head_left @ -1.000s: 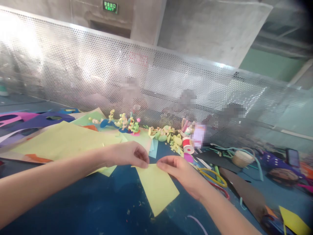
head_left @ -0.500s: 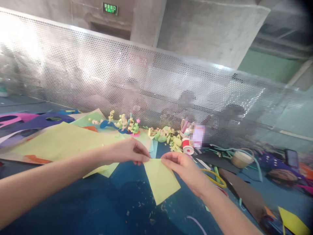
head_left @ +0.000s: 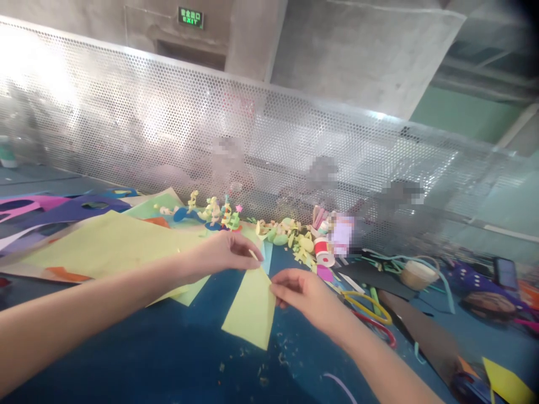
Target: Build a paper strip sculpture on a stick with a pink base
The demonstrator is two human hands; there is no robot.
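My left hand [head_left: 225,252] pinches the top corner of a small yellow-green paper sheet [head_left: 250,308] between thumb and fingers. My right hand [head_left: 305,292] grips the same sheet along its right edge, just below and to the right of the left hand. The sheet hangs tilted above the blue table [head_left: 168,359], its lower corner pointing toward me. Both forearms reach in from the bottom of the view.
Large yellow, purple and pink paper sheets [head_left: 105,241] lie at the left. Small paper figures [head_left: 214,213], paper scraps and a red-and-white tape roll [head_left: 323,249] sit by a perforated metal screen [head_left: 252,146]. Scissors with yellow and red handles [head_left: 370,311], a small basket [head_left: 416,274] and dark paper lie at the right.
The small sheet has swung left and turned, its lower end now pointing down-left. My left hand rose slightly; my right hand shifted from the top edge to the right edge.
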